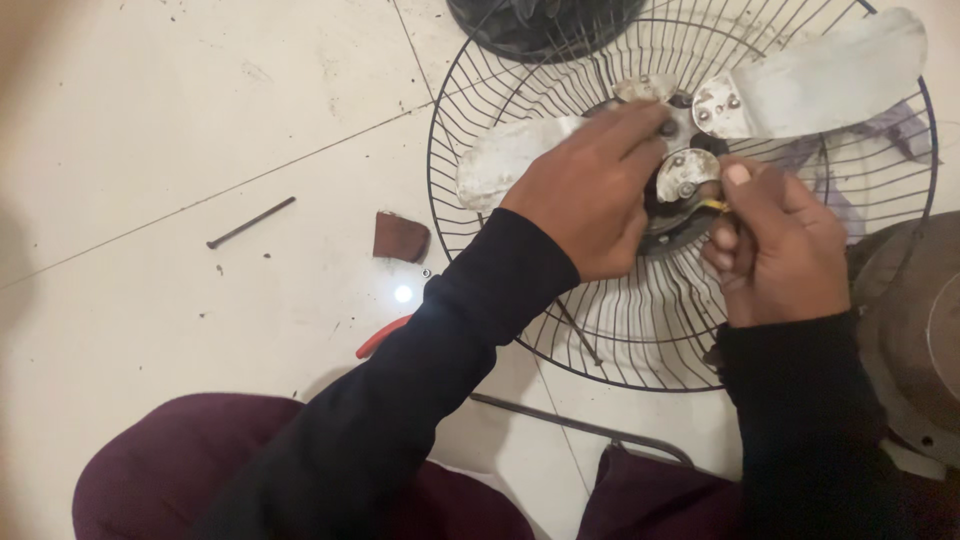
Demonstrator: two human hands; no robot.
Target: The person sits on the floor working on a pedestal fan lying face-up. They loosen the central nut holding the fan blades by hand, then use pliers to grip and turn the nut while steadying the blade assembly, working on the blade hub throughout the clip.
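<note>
Far left on the pale tiled floor (150, 150) I see a thin dark metal rod (250, 222), then a small brown leather-like scrap (400, 237), and nearer to me the red handle of a tool (382, 337) poking out from under my left sleeve. Any of these could get knocked away if my elbow swings.

My left hand (590, 200) lies over the hub, fingers curled and pressing down on the dull grey metal fan blade assembly (800, 85), which sits in the round black wire fan guard (520, 110) in the far right part of the scene. That grip is narrow, bearing on the hub rather than wrapped around anything.

My right hand (775, 245) is closed tight on a small yellow-tipped tool (712, 206) at the hub's right edge; most of it is hidden, so I cannot tell what kind it is.

I judge the main risk is the tool slipping off and jabbing my left fingers just beside it. The blade could also turn under load, and the thin wires could bend if I lean hard.

At the far right, a brown round metal housing (915, 330) lies near my right forearm and could be bumped.
</note>
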